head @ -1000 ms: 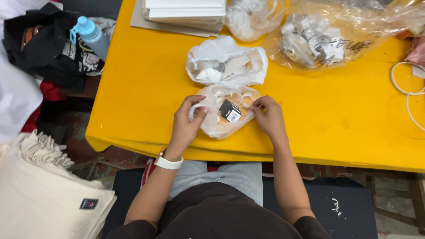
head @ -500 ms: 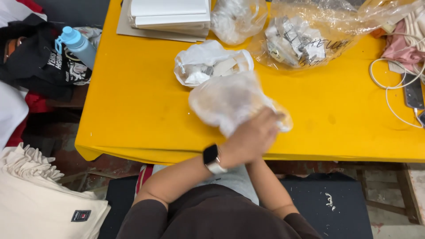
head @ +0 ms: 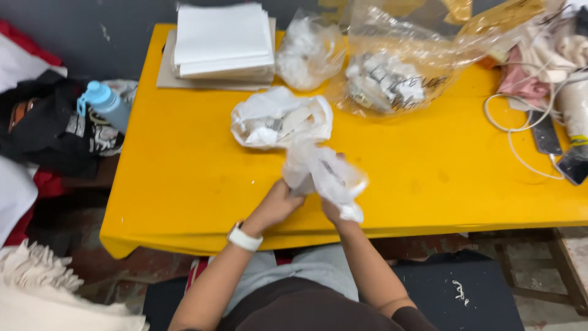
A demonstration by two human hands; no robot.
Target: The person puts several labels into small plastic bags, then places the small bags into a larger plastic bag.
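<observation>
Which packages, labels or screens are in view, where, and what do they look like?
Small crumpled clear plastic bag: held above the yellow table by left hand and right hand.
White-ish plastic bag of small pieces: table centre, lumpy.
Large clear bag of white labelled items: far centre-right.
Tied clear bag of white bits: far centre.
Stack of flat white sheets: far left, square.
Dark phone screen: right edge.

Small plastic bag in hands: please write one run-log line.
left hand: grips small plastic bag | right hand: under bag | place: above yellow table

Clear plastic bags (head: pixel 324 175) on yellow table (head: pixel 184 178)
</observation>
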